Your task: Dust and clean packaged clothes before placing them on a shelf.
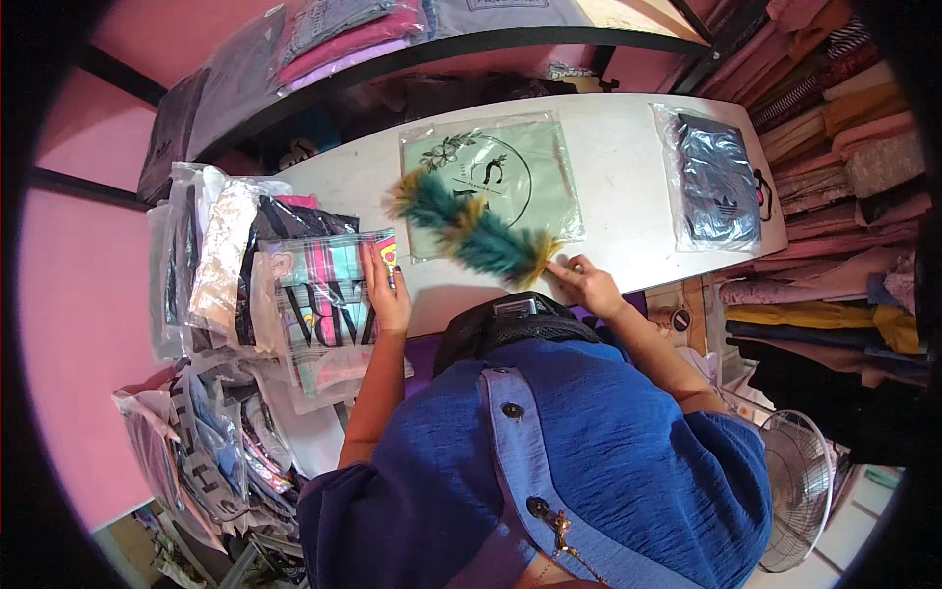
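Observation:
My right hand point(592, 287) grips a fluffy feather-type duster point(471, 224) in teal and yellow by its near end; the handle is mostly hidden in the fingers. The duster's slightly blurred fibres lie across a pale green printed garment point(541, 162) in a clear plastic bag on the white table point(618, 169). My left hand point(388, 298) rests flat, thumb apart, on the right edge of a plastic-wrapped plaid garment with large dark letters point(324, 316). That garment tops a heap of bagged clothes point(221, 258) at the table's left end.
At the table's right end lies a bagged dark folded garment point(717, 184). A black-framed shelf point(456, 46) with packed clothes runs behind. Stacks of folded fabric point(831, 162) fill the right side. A standing fan point(795, 486) is at lower right, more bagged clothes point(213, 449) at lower left.

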Demonstrator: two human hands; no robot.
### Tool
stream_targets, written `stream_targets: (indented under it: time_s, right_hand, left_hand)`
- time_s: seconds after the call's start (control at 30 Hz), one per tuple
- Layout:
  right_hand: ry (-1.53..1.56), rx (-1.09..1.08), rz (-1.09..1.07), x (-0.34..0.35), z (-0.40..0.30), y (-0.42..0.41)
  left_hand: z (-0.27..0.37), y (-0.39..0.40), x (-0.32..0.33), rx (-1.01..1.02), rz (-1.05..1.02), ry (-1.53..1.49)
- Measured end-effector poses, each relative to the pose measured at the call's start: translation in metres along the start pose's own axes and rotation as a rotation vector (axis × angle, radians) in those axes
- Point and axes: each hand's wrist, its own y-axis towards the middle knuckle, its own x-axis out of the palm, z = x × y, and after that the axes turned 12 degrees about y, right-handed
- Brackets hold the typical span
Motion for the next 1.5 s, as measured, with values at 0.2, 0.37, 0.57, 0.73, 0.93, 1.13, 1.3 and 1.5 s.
stream_targets:
  time_s: [0.2,0.37,0.57,0.73,0.93,1.13,1.3,1.5]
  right_hand:
    - [-0.046,0.03,0.03,-0.003,0.007,0.019]
    - [-0.015,0.116,0.204,0.009,0.0,0.046]
    - [-0.088,0.117,-0.002,0.005,-0.018,0.084]
    - [-0.05,0.2,0.3,0.013,-0.006,0.099]
    - [-0.099,0.067,0.036,0.002,-0.007,0.066]
    - [-0.12,0.352,0.439,0.0,0.032,0.037]
    - [-0.096,0.107,0.197,0.006,0.017,0.016]
    - [-0.154,0.508,0.553,-0.01,0.048,0.017]
  left_hand:
    - [0.007,-0.003,0.002,0.06,-0.082,0.029]
    - [0.01,-0.005,0.019,0.221,-0.317,0.17]
    - [-0.002,-0.015,0.032,0.287,-0.427,0.222]
    - [0.001,-0.015,0.033,0.271,-0.456,0.214]
    - [-0.004,-0.019,0.034,0.266,-0.446,0.217]
    - [0.0,-0.014,0.034,0.289,-0.434,0.221]
    - [-0.002,-0.013,0.035,0.308,-0.376,0.24]
    - [0.004,-0.003,0.035,0.33,-0.333,0.274]
